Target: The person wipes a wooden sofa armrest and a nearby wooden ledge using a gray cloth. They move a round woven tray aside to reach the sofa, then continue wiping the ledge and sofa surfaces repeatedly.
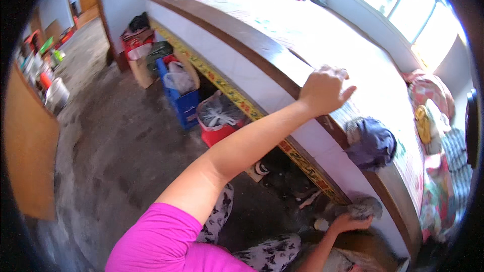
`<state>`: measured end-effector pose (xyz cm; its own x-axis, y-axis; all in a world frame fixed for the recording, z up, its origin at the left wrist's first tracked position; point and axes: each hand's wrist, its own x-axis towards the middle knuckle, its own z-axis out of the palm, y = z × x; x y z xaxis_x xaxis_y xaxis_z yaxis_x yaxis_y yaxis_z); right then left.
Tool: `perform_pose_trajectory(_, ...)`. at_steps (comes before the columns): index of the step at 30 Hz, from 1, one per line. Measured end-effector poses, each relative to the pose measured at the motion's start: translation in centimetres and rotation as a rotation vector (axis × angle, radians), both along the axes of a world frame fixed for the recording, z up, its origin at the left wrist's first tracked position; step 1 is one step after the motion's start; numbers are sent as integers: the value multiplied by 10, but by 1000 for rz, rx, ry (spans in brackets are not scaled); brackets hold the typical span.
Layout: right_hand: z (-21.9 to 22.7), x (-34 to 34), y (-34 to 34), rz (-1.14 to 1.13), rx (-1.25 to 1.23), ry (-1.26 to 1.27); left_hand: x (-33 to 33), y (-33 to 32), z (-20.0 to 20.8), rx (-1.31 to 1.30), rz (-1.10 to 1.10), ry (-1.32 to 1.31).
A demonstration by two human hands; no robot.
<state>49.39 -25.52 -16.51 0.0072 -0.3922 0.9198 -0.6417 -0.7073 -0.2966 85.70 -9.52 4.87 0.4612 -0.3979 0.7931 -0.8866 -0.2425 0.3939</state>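
My left hand (326, 90) is over the dark wooden edge of a raised bed platform (272, 63), thumb spread and fingers partly curled. Nothing shows in it, though the fingertips are hard to see. Low at the platform's front wall, my right hand (352, 222) has its fingers closed on a crumpled grey cloth (367, 207), blurred and partly hidden. To the right of my left hand, a bunched dark blue cloth (372, 143) hangs over the wooden edge.
Beneath the platform stand a blue box (184, 103) and a red bin (214, 133) with a plastic liner. Folded bedding (438, 171) lies at the right, under the window. At far left is a wooden door (30, 146). Concrete floor (116, 161) stretches between them.
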Motion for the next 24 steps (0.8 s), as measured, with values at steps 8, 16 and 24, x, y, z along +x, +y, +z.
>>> perform_pose_trajectory(8,1,181,121,460,535,506,5,-15,-2,6,13,-107)
perform_pose_trajectory(16,2,48,46,438,-39,212,12,-7,-7,6,27,-105)
perform_pose_trajectory(24,7,99,28,502,239,-404,3,-14,-9,-2,76,-173)
